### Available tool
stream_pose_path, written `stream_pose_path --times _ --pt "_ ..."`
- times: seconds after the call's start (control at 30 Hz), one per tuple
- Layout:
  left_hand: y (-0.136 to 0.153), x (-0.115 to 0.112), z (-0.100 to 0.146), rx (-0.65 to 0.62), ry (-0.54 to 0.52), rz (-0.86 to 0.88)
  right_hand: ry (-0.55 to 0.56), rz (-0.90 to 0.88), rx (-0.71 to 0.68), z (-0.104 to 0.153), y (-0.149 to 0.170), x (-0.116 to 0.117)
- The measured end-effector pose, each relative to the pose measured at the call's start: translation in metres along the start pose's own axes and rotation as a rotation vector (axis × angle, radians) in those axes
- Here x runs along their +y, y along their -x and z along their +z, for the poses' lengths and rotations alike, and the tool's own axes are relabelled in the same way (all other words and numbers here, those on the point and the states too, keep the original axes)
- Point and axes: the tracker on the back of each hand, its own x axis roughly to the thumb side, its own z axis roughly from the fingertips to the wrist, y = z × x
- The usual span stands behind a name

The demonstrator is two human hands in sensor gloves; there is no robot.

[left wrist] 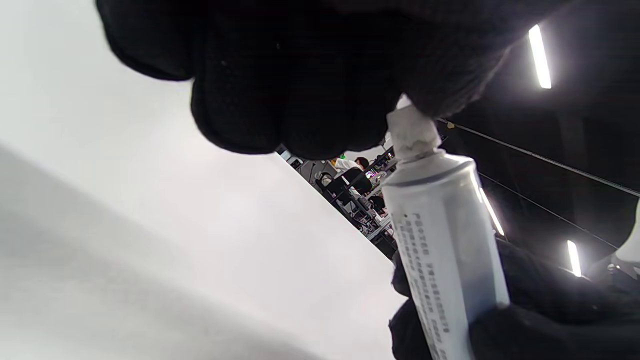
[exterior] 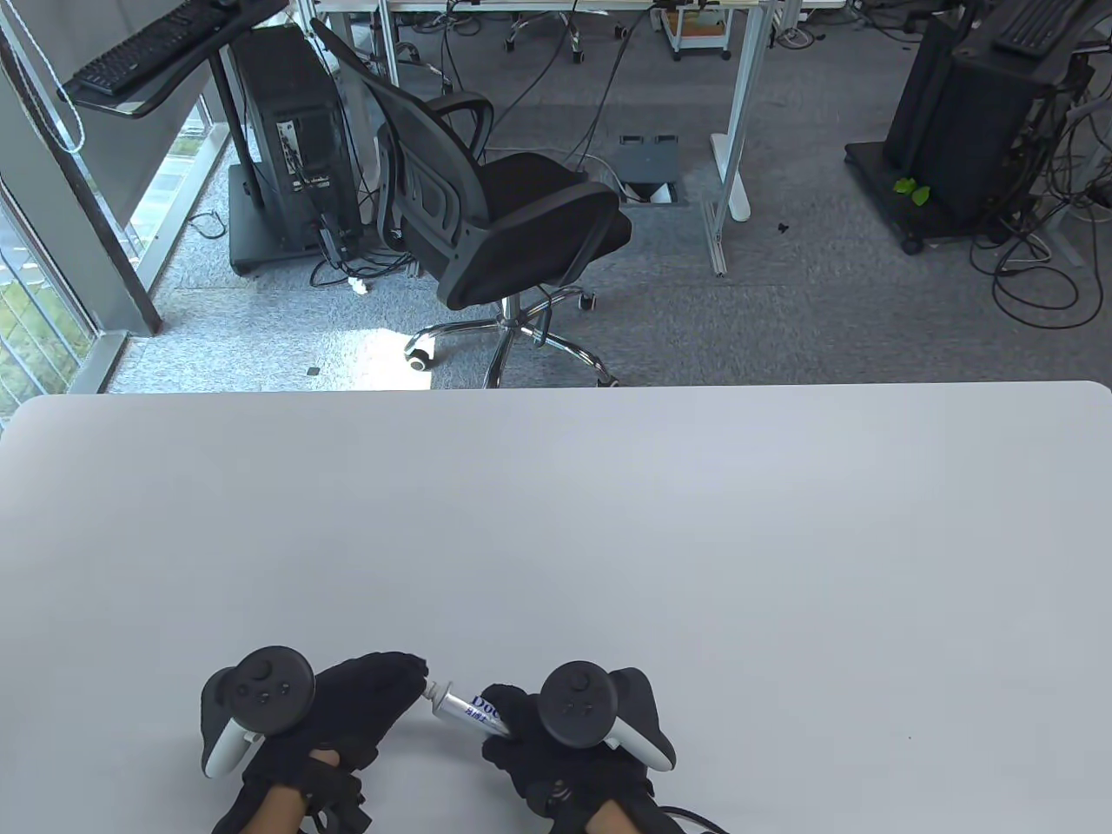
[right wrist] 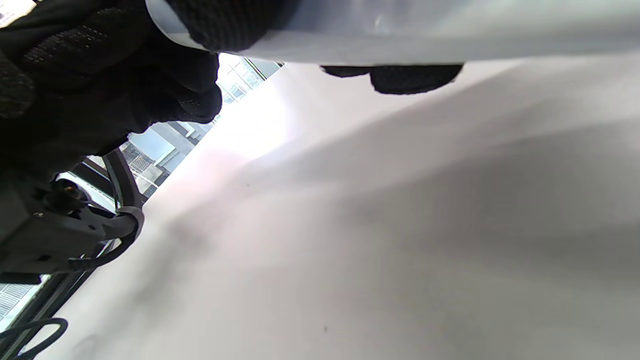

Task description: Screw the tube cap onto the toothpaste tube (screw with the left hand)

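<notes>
I'm mid-screwing: my left hand point(exterior: 347, 704) fingers point(left wrist: 300, 100) pinch the cap on the toothpaste tube point(left wrist: 440, 240), my right hand point(exterior: 565, 738) grips its body. Next, twist further.

Table point(exterior: 556, 521): white, rounded far corners, fills the lower half of the table view. Beyond its far edge, grey carpet floor point(exterior: 782, 313).

Chair point(exterior: 495, 217): black mesh office chair on a chrome star base, at 11 o'clock from table centre, turned sideways.

PC tower point(exterior: 291, 130): black, at 10 o'clock, on a wheeled stand, cables trailing at its foot. Keyboard point(exterior: 139, 52) on a tilted shelf above it.

Desk leg point(exterior: 734, 139): white, at 12 to 1 o'clock. Floor box point(exterior: 649, 165) just left of it.

Second tower point(exterior: 973, 113): black, at 2 o'clock, loose cables point(exterior: 1042, 278) beside it.

Window point(exterior: 35, 287) along the left edge.
</notes>
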Motion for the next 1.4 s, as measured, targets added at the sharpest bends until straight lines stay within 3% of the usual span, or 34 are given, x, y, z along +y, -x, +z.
stream_pose_path --times 0.17,0.4,0.63,0.87,1.03,1.4 --pt "-0.0042 0.0012 -0.0011 -0.033 0.030 -0.026 -0.003 0.006 0.001 -0.0006 0.0000 0.0001" --pt "0.0028 0.0008 0.0008 0.019 0.011 -0.037 -0.006 0.004 -0.007 0.0006 -0.0019 0.0007" --pt "-0.0056 0.0002 -0.0010 -0.048 0.047 -0.066 -0.010 0.011 0.002 -0.0001 -0.0002 0.0005" --pt "0.0020 -0.0005 0.0001 0.013 0.032 -0.056 -0.014 0.005 0.000 -0.0005 -0.0003 0.0014" --pt "-0.0052 -0.0012 -0.0008 -0.042 0.077 -0.104 -0.018 0.032 0.000 0.0005 -0.0017 0.0026" --pt "-0.0031 -0.0029 -0.0010 -0.010 0.045 -0.099 -0.022 0.014 0.006 -0.0016 0.0011 0.0022"
